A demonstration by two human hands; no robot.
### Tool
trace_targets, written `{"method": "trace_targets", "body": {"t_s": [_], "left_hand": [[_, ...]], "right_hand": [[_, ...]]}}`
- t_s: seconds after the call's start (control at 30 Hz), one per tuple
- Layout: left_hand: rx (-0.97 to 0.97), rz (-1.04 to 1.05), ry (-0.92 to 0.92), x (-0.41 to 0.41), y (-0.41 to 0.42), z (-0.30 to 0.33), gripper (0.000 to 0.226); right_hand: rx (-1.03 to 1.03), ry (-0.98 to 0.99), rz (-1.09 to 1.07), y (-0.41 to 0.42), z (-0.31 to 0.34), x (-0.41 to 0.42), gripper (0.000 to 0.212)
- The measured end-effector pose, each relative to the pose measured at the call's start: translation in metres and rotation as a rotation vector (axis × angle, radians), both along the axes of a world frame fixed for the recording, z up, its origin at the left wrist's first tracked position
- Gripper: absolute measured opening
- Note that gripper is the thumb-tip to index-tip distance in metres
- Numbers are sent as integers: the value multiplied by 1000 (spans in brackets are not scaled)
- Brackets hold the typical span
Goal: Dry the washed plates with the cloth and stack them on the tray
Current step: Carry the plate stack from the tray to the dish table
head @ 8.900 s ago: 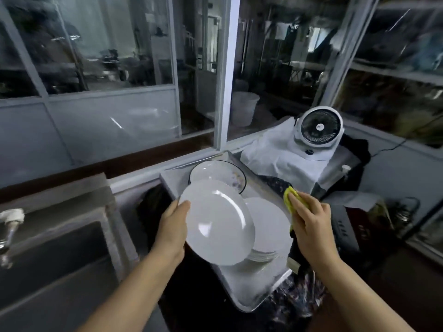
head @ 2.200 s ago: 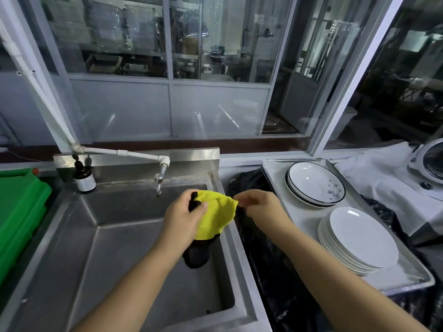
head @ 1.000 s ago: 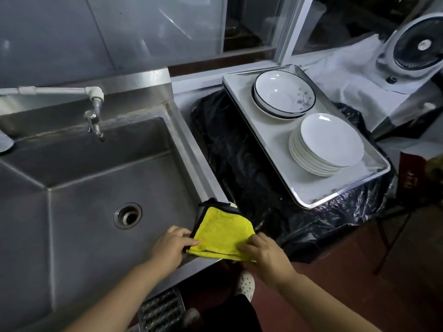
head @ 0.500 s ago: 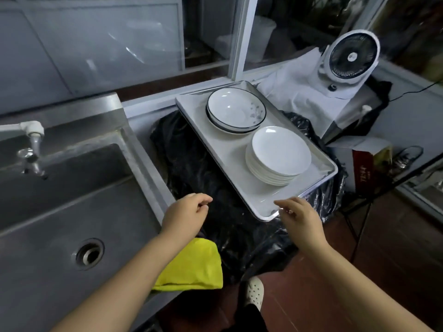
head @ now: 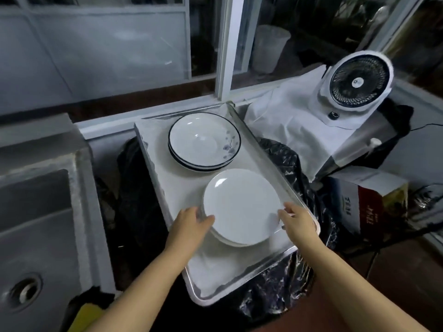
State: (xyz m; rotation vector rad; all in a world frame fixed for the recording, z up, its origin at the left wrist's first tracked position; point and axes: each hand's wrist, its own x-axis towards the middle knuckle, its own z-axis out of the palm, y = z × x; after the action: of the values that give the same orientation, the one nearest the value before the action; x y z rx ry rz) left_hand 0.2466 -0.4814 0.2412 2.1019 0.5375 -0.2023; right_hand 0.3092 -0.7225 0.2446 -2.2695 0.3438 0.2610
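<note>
A stack of plain white plates sits on the near half of the metal tray. My left hand grips the stack's left edge, thumb on the top plate's rim. My right hand curls round the stack's right edge, close to the tray's right rim. Behind the stack, a short stack of black-rimmed plates with a blue flower print fills the tray's far half. The yellow cloth lies on the sink's front corner at the bottom left, away from both hands.
The steel sink with its drain is on the left. Black plastic sheeting lies under and around the tray. A white fan on white cloth stands at the right, with a red and white box below it. Windows close the back.
The cloth has been laid on the sink edge and let go. Both hands have moved forward from the tray's near edge to the sides of the white plate stack.
</note>
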Motion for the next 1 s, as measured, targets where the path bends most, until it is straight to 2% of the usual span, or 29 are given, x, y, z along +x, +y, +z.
{"method": "trace_targets", "body": {"t_s": [0.07, 0.2, 0.37, 0.57, 0.73, 0.9, 1.0], "left_hand": [[-47, 59, 31, 11, -7, -6, 28], [-47, 136, 84, 27, -17, -14, 28], [-159, 259, 146, 36, -19, -14, 34], [-359, 425, 133, 43, -25, -9, 40], [-399, 398, 145, 47, -25, -7, 38], [-398, 333, 155, 51, -26, -6, 55], [-380, 329, 127, 54, -28, -9, 43]], "right_hand": [[62, 52, 73, 0, -2, 18, 24], [89, 110, 137, 1, -1, 40, 31], [164, 171, 143, 1, -6, 55, 28], [133, 133, 118, 0, -13, 64, 47], [88, 112, 93, 2, -15, 66, 55], [106, 109, 28, 5, -14, 62, 57], [117, 99, 1, 5, -14, 59, 56]]}}
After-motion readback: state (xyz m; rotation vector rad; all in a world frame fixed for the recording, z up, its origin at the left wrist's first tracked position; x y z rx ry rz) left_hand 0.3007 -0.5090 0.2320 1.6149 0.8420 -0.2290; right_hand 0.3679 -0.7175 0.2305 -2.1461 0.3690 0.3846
